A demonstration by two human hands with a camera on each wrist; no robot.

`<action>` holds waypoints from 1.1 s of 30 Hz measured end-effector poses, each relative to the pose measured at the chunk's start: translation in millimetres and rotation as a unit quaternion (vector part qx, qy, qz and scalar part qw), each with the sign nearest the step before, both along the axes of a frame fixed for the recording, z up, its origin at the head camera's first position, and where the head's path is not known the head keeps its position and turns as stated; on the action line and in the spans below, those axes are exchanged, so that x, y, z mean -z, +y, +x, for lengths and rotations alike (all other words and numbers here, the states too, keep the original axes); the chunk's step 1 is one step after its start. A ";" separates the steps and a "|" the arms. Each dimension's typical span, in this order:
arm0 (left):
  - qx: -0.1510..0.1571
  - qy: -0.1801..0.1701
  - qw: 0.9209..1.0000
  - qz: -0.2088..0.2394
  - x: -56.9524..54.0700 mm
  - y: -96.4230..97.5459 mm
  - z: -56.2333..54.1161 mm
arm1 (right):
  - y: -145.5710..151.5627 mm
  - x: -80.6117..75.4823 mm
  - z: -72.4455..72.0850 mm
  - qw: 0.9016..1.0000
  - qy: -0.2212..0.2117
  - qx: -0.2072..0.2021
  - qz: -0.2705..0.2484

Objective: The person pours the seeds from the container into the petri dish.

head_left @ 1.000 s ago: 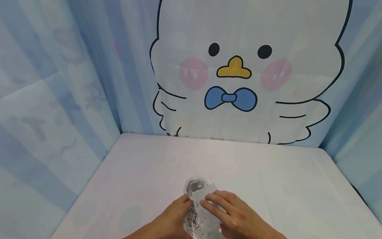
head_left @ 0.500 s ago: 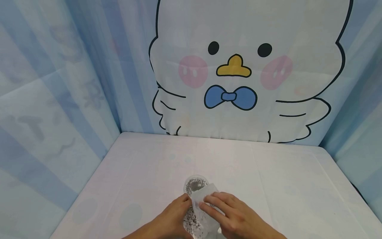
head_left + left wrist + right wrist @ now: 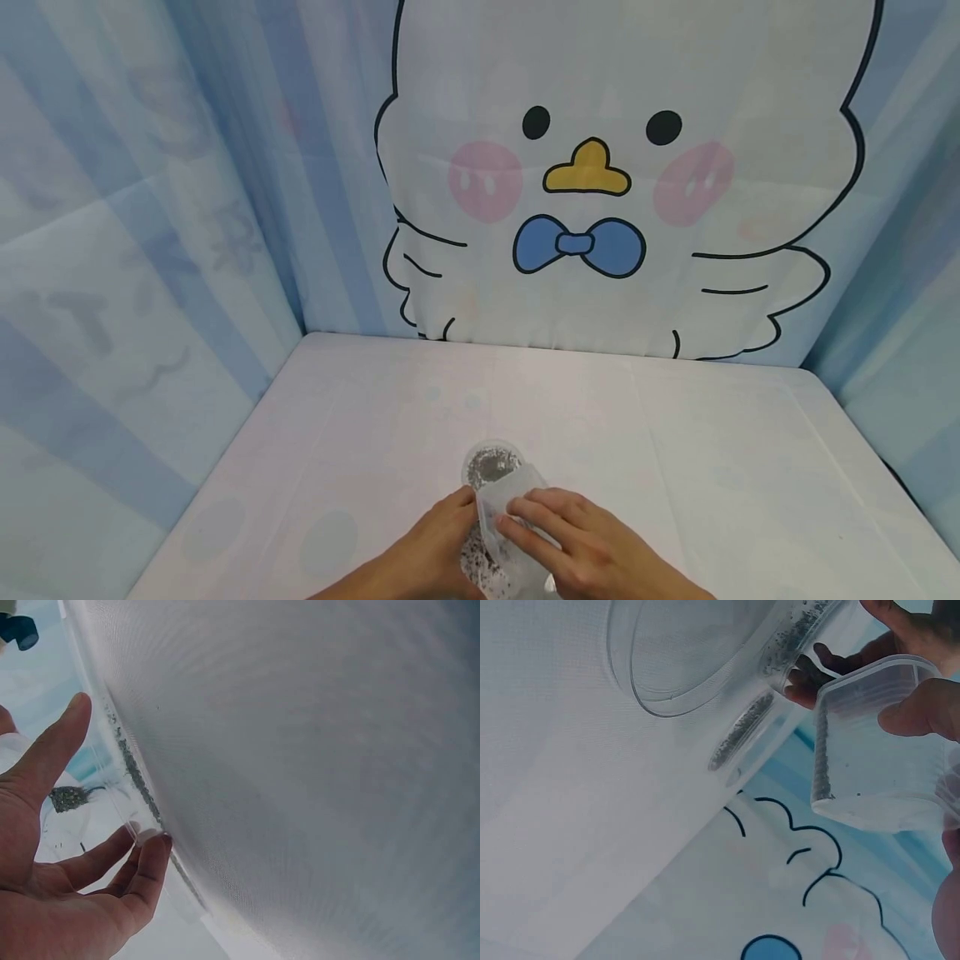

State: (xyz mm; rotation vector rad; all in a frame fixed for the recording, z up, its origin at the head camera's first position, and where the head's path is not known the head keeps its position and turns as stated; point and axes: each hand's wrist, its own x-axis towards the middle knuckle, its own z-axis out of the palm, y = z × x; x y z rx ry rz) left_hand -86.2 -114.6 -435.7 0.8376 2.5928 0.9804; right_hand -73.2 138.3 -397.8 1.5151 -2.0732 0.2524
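My right hand (image 3: pixel 577 542) grips a translucent plastic container (image 3: pixel 517 492), tilted over a clear tub (image 3: pixel 480 562) that holds dark granules. In the right wrist view, dark granules lie along one side of the tilted container (image 3: pixel 877 780), and its thumb presses on the wall. Round the left side of the clear tub curves my left hand (image 3: pixel 431 550), steadying it on the table. The left wrist view shows the left hand (image 3: pixel 97 862) with fingertips on the tub's wall and a clump of granules (image 3: pixel 69 798) inside the tilted container.
Just behind stands a second round clear tub (image 3: pixel 491 467) with dark granules in it. Another round clear vessel (image 3: pixel 667 705) is close to the right wrist camera. The white table (image 3: pixel 375 400) is bounded by blue curtains (image 3: pixel 225 208) and a cartoon-printed backdrop (image 3: pixel 585 308).
My right hand has shifted slightly left and down with the tilted container. The left hand and both tubs stay almost where they were.
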 end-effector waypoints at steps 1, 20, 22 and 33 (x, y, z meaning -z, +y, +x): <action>0.001 0.000 1.000 0.000 1.0 -0.1 -0.3 | -0.1 0.2 0.1 1.000 -0.001 -0.001 0.000; 0.026 0.042 0.998 0.047 14.3 -2.7 -3.9 | -5.4 -1.2 6.5 1.000 0.013 0.002 -0.019; 0.022 0.028 0.998 0.057 9.3 -1.7 -2.0 | -6.5 -2.2 7.1 1.000 0.016 0.000 -0.022; 0.011 0.001 0.997 0.076 3.6 -0.2 1.4 | -8.8 -2.4 7.9 0.999 0.032 -0.015 -0.029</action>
